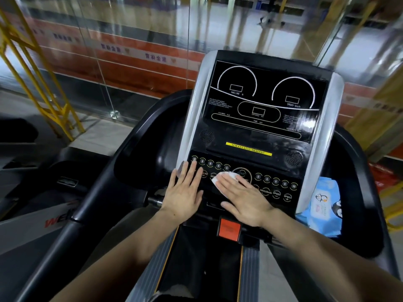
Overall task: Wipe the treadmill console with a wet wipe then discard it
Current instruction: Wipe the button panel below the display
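Our right hand (244, 199) presses straight, together-held fingers on the wet wipe (224, 178); our left hand (185, 192), fingers flat, rests beside them on the console (257, 136).

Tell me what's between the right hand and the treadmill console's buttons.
The white wet wipe, pressed flat under the right hand on the console, in the head view.

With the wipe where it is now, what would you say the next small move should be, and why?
Probably slide the right hand, which presses the white wet wipe flat on the black button panel, rightward across the round buttons; the wipe sits left of centre, so that side looks unreached, while the left hand rests flat beside it.
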`<state>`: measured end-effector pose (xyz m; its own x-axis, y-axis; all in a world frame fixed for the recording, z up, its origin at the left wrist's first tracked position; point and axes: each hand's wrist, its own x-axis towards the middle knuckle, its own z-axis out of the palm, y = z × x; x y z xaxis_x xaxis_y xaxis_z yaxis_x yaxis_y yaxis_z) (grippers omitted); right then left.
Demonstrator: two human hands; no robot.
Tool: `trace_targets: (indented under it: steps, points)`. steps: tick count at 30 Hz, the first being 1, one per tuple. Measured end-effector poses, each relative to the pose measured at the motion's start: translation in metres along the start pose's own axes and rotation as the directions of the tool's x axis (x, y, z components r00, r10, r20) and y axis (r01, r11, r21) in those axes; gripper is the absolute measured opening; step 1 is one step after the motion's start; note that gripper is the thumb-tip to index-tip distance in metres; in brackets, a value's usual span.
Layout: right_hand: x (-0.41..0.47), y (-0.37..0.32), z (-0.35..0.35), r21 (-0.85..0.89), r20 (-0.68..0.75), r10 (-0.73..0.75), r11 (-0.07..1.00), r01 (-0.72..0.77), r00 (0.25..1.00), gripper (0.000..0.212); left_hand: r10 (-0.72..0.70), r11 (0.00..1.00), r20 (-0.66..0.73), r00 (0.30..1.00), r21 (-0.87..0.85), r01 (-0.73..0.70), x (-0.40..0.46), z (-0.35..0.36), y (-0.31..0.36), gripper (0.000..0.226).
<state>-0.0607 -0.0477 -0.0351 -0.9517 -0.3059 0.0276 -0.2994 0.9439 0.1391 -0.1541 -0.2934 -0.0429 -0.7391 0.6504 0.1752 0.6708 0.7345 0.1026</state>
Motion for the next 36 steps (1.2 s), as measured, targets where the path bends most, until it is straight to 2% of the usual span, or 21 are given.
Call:
trace_targets:
  steps: [4,9,13,16,20,23,28,30,34,36]
  points:
    - [0.011,0.012,-0.015,-0.054,-0.004,-0.022,0.998,0.022,1.0,0.068,0.004,1.0,0.018,1.0,-0.009,-0.004,0.003,-0.003,-0.016,0.07]
    - [0.033,-0.003,-0.022,0.016,-0.086,0.21,0.978,-0.209,0.974,0.07,0.023,0.999,0.007,1.0,-0.024,-0.023,0.008,-0.004,-0.031,0.07]
    - [0.024,-0.033,0.002,0.014,-0.013,0.077,0.997,-0.076,0.997,0.069,0.025,0.998,-0.004,1.0,-0.052,-0.025,0.011,-0.005,-0.047,0.071]
    - [0.027,-0.024,-0.001,-0.022,-0.001,0.034,0.999,-0.034,0.999,0.068,0.037,0.995,-0.01,0.999,-0.089,-0.038,0.013,-0.002,-0.058,0.071]
    - [0.043,-0.006,-0.023,-0.026,-0.062,0.18,0.983,-0.182,0.982,0.07,0.062,0.993,0.01,0.998,-0.104,-0.061,0.016,-0.001,-0.061,0.072]
    - [0.049,-0.022,-0.02,0.03,-0.051,0.262,0.965,-0.26,0.964,0.071,0.081,0.989,0.014,0.997,-0.125,-0.079,0.017,-0.004,-0.065,0.072]
    - [0.038,-0.044,0.002,-0.013,0.024,0.075,0.997,-0.075,0.997,0.069,0.108,0.984,0.007,0.994,-0.141,-0.106,0.016,-0.004,-0.072,0.073]
    - [0.044,-0.033,-0.006,-0.026,0.011,0.064,0.998,-0.064,0.998,0.068,0.106,0.986,-0.003,0.994,-0.126,-0.105,0.016,-0.005,-0.075,0.073]
    - [0.065,-0.029,-0.025,0.007,-0.054,0.255,0.967,-0.255,0.966,0.07,0.101,0.99,-0.001,0.995,-0.094,-0.101,0.017,-0.008,-0.079,0.072]
    - [0.067,-0.043,-0.022,0.029,-0.055,0.295,0.955,-0.294,0.954,0.072,0.102,0.991,0.007,0.995,-0.092,-0.101,0.016,-0.009,-0.082,0.071]
